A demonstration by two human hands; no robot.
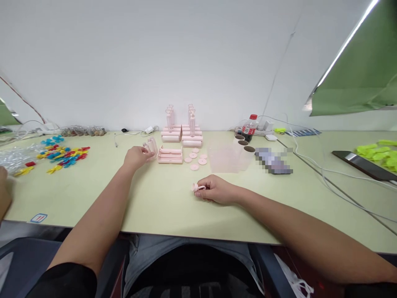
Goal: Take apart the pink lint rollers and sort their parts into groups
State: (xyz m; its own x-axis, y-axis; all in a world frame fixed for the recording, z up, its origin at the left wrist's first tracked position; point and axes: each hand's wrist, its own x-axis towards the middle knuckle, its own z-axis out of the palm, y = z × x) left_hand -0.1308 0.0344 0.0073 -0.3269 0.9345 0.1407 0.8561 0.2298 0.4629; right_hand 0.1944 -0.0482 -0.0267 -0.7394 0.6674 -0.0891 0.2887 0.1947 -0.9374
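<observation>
My right hand [214,189] pinches a small pale pink cap with a ring handle [195,187] above the table. My left hand [138,158] is closed on a clear pinkish tube [146,146], with another clear tube [153,145] right beside it. Between the hands and farther back lies an open pink tray-like part [170,155], with several flat pink discs [194,167] to its right. Behind it are stacked pink roller-shaped parts [192,141], with clear tubes topped by ring handles [192,124] standing on them.
Translucent pink bins [225,159], brown-topped cylinders [249,149], a cola bottle [249,127] and a phone [273,161] stand or lie to the right, with white cables [325,169] beyond. Colourful plastic pieces [66,155] lie left. Another person's hand [3,190] is at the left edge.
</observation>
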